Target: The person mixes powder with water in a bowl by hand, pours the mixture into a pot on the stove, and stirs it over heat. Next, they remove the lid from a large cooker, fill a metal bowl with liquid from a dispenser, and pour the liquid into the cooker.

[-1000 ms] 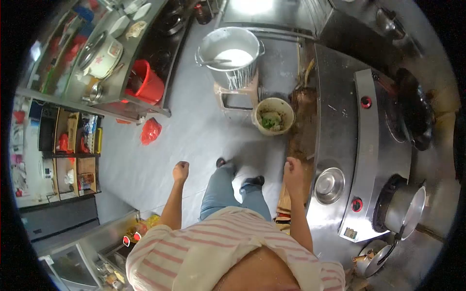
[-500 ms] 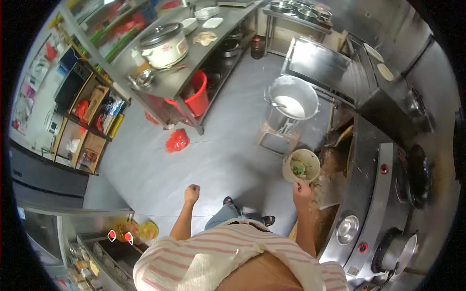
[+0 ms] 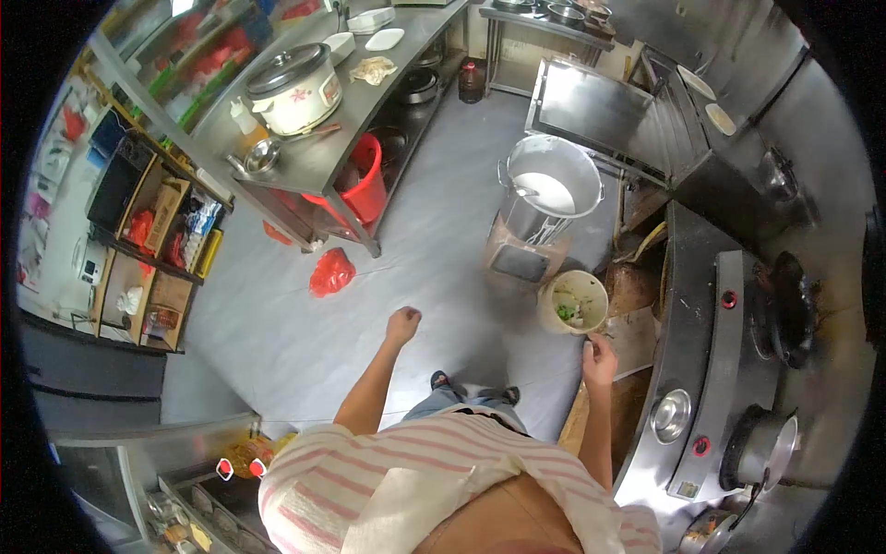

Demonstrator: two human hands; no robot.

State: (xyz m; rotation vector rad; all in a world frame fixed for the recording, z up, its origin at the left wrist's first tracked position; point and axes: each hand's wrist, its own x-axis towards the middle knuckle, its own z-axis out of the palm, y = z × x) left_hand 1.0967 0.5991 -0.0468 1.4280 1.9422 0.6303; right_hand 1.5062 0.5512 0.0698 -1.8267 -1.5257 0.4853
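My left hand hangs in front of me over the grey floor, its fingers curled in, with nothing seen in it. My right hand is also curled and lies just below the rim of a cream bucket in this view; whether it touches the bucket cannot be made out. Green and pale scraps lie inside the bucket. Beyond it a large metal pot with white contents and a utensil handle stands on a low stool.
A steel counter with burners and a metal bowl runs along the right. At the left, a steel table carries a rice cooker; a red bucket is under it. A red plastic bag lies on the floor.
The view has tilted up and turned left, showing more of the room ahead. My left hand has moved forward and inward, and my right hand appears closer to the cream bucket than a second ago.
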